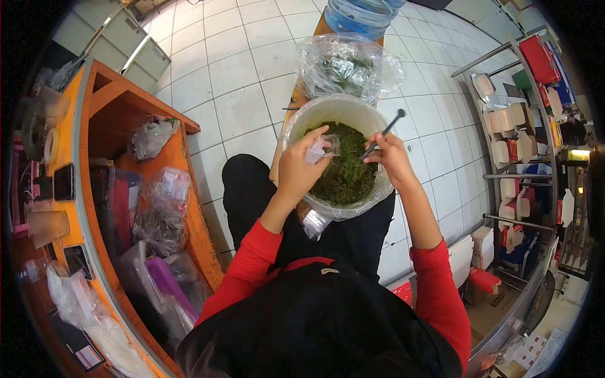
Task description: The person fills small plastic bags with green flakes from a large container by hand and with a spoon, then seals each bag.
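Observation:
A white bucket [302, 121] lined with clear plastic stands between my knees, holding a mass of dark green shredded leaves [343, 176]. Over its left side, my left hand [298, 165] is closed around a small clear plastic cup [323, 148], whose mouth points right. My right hand [389, 157] grips a dark, thin-handled utensil [394, 121] at the bucket's right side. The utensil's round-tipped end points up and right, and its lower end is near the leaves.
Beyond the bucket, a clear bag [350, 66] with green contents lies on a wooden bench [297, 97], before a blue water bottle [362, 16]. An orange shelf unit [189, 230] stands left. A metal rack [520, 176] with stacked boxes stands right.

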Action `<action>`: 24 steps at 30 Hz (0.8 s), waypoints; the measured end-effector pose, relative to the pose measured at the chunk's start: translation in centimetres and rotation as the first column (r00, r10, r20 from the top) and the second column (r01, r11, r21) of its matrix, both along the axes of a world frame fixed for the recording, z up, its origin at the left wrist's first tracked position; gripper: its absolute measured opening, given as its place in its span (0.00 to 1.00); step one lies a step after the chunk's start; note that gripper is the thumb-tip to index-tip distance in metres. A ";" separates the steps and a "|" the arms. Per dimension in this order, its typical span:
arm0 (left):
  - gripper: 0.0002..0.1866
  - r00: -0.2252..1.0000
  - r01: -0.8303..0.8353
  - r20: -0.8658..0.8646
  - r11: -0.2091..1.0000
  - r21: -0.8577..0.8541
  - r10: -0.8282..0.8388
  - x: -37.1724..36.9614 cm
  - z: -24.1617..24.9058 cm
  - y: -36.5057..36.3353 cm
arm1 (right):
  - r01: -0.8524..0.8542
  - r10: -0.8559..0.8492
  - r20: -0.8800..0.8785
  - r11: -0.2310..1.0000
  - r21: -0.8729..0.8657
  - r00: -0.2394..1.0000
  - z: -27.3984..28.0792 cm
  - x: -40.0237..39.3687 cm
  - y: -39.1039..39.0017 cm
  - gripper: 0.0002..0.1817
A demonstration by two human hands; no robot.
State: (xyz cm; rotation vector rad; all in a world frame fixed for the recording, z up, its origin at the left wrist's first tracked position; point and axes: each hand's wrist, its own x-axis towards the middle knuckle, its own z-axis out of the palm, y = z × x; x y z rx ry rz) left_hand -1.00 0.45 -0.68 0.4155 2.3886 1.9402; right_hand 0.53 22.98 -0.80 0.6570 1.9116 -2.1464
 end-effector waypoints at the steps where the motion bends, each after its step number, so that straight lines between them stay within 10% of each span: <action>1: 0.27 1.000 -0.007 -0.010 0.999 -0.039 0.007 0.0 0.1 0.2 | 0.072 -0.071 -0.098 0.997 0.006 0.993 1.0 -0.1 -0.1 0.13; 7: 0.23 0.999 -0.032 0.042 0.998 -0.045 0.033 0.0 -1.2 1.6 | 0.445 -0.158 -0.807 0.885 0.140 0.570 5.6 0.7 -3.8 0.09; 11: 0.21 1.000 -0.010 0.028 0.998 0.069 0.008 -0.1 -2.3 2.4 | 0.461 0.625 -0.739 0.594 0.660 0.252 3.7 2.1 -4.1 0.19; 17: 0.20 0.997 -0.067 -0.023 0.997 0.022 0.068 0.1 -1.2 2.2 | 0.527 0.650 -0.705 0.509 0.681 0.284 3.0 3.2 -3.1 0.27; 21: 0.19 0.997 -0.074 -0.020 0.996 0.042 0.074 0.1 -1.0 2.2 | 0.182 0.607 -0.433 0.431 0.884 0.666 3.2 3.4 -2.3 0.29; 24: 0.20 0.998 -0.059 0.004 0.997 0.045 0.058 0.2 -0.7 2.2 | 0.174 0.504 -0.506 0.568 0.805 0.700 3.8 3.3 -3.8 0.26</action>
